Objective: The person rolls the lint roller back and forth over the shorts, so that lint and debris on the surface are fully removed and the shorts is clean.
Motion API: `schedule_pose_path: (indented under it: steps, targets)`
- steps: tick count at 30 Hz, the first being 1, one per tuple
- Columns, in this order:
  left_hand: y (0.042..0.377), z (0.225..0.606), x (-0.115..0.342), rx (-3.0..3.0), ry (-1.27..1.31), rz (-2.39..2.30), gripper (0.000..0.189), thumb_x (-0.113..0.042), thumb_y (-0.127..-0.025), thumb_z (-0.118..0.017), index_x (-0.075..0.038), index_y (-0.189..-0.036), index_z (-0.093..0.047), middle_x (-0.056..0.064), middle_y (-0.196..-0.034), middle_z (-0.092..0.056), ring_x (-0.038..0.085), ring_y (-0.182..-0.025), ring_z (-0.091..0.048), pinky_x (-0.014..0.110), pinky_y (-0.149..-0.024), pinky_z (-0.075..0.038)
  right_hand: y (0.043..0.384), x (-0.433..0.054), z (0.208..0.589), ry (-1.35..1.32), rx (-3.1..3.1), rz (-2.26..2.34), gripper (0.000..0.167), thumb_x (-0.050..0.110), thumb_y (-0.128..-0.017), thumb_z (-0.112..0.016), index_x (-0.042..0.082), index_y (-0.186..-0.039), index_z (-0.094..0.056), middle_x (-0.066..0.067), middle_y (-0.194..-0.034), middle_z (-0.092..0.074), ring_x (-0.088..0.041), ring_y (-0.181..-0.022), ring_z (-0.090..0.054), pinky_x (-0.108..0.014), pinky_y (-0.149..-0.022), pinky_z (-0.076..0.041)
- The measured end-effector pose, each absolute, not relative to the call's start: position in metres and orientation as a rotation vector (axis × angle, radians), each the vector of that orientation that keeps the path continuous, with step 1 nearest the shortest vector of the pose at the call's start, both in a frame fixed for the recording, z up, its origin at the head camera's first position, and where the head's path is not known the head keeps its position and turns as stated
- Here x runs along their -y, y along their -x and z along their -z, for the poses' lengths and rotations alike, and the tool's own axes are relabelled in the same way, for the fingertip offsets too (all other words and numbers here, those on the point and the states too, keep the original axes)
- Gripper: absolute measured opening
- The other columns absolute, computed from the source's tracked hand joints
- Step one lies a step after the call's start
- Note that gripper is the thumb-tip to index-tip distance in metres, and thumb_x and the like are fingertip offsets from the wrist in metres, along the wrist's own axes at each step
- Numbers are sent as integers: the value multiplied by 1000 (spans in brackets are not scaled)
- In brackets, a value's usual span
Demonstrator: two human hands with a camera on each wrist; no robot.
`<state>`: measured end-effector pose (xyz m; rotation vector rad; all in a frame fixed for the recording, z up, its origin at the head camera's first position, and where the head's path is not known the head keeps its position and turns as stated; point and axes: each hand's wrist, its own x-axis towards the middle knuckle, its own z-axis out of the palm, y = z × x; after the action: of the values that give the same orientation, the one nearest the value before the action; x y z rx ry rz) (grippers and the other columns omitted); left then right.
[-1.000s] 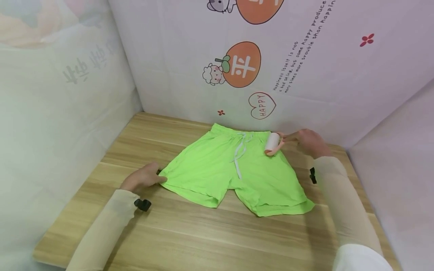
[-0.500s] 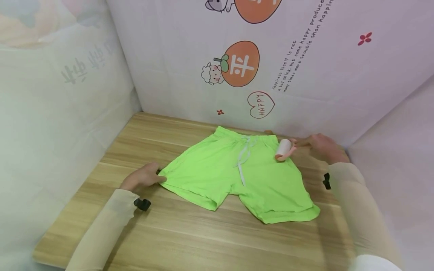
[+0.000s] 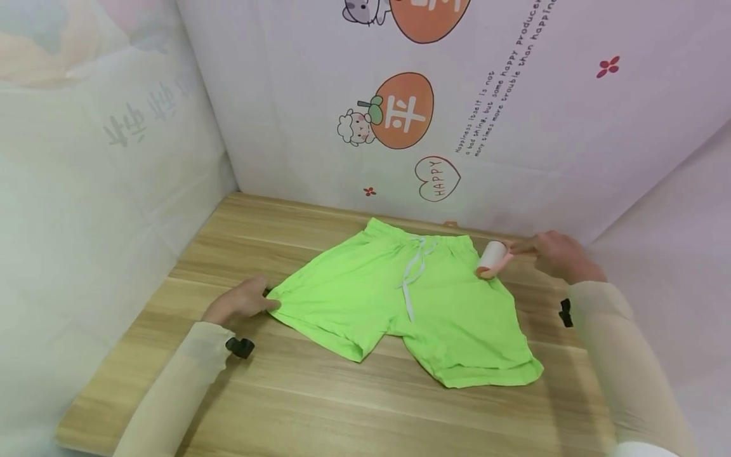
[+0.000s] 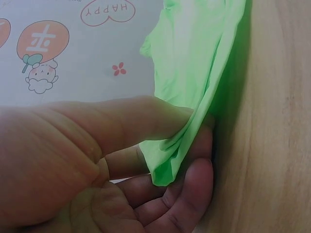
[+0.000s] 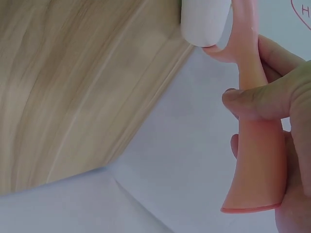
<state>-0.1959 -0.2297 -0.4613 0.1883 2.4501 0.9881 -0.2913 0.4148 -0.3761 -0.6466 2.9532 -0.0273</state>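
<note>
Bright green shorts (image 3: 342, 285) with a white drawstring lie spread on the wooden table, waistband toward the back wall. My left hand (image 3: 242, 299) pinches the left leg's outer hem corner; in the left wrist view the thumb presses the folded cloth (image 4: 194, 58) against the fingers. My right hand (image 3: 562, 254) grips the pink handle (image 5: 260, 160) of a lint roller (image 3: 492, 257). The white roller head is at the right side of the shorts, just below the waistband. Whether it touches the cloth is hard to tell. In the right wrist view only part of the white roll (image 5: 206, 22) shows.
The wooden table (image 3: 320, 412) ends at a printed white sheet (image 3: 297, 114) behind it. Plain white sheets hang at left and right. A small orange-brown piece (image 3: 451, 223) sits at the table's back edge, behind the waistband.
My right hand and the lint roller have moved right and slightly toward me. The shorts' waistband and right leg have shifted the same way. My left hand stays at the hem corner.
</note>
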Motion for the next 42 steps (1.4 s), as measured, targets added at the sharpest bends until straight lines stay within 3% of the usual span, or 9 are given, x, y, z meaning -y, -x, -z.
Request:
schedule_pose_path:
  steps: [4,7,12,18,21,28,35,39,42]
  targets:
    - [197,463,232,-2446,-207,-984,27,-10,-101,-62,4,-123,-70,-2,-75,-42,14,-65,-40,29,-61,-38,284,-423,368,676,-2968,-96,53,-16,-80,-71,15,-121,-81,-18,-128,-75,-50,-112,-68,-58,-82,-58]
    - [198,465,234,-2445,-217,-976,25,-10,-100,-61,4,-118,-71,-3,-72,-41,13,-63,-39,27,-59,-37,280,-427,363,662,-2965,-154,50,-17,-79,-71,14,-117,-82,-21,-124,-75,-51,-108,-68,-55,-77,-58]
    - [199,465,238,-2449,-206,-963,11,-11,-99,-61,-3,-97,-69,-4,-67,-38,12,-59,-37,26,-56,-35,270,-421,355,627,-2946,-194,52,-17,-79,-70,14,-118,-82,-22,-124,-75,-48,-105,-70,-42,-66,-54]
    - [199,466,239,-2453,-196,-963,11,-11,-99,-62,-4,-94,-68,-4,-68,-39,12,-60,-39,26,-56,-36,263,-397,354,712,-2927,-140,61,-22,-74,-65,18,-116,-83,-15,-121,-78,-33,-91,-72,-36,-61,-48]
    - [199,466,238,-2452,-195,-963,12,-12,-99,-62,-5,-91,-67,-4,-68,-40,13,-61,-39,27,-57,-36,264,-382,356,752,-2930,-147,62,-23,-73,-66,20,-115,-84,-10,-119,-79,-29,-91,-73,-37,-63,-50]
    - [198,463,235,-2454,-201,-961,12,-13,-100,-62,-5,-94,-68,-4,-68,-39,12,-60,-38,27,-57,-36,277,-350,355,806,-2942,-201,52,-17,-77,-77,20,-113,-84,-7,-112,-81,-34,-95,-75,-56,-82,-60]
    - [197,461,232,-2442,-202,-976,15,-13,-100,-62,-8,-86,-64,-5,-66,-38,11,-59,-37,26,-56,-35,296,-318,349,737,-2949,-245,49,-16,-85,-70,19,-117,-83,-10,-117,-79,-35,-102,-74,-63,-96,-54]
    - [198,462,231,-2439,-203,-992,21,-12,-99,-62,-11,-79,-58,-5,-66,-39,12,-59,-38,26,-56,-36,309,-305,350,710,-2986,-260,44,-10,-90,-71,22,-117,-83,-11,-117,-79,-33,-97,-75,-61,-93,-55]
    - [199,463,232,-2434,-191,-999,14,-11,-100,-62,-6,-87,-64,-4,-67,-39,12,-60,-37,26,-56,-36,320,-297,351,715,-3021,-272,40,-5,-92,-72,24,-117,-83,-9,-110,-81,-26,-87,-73,-55,-85,-57]
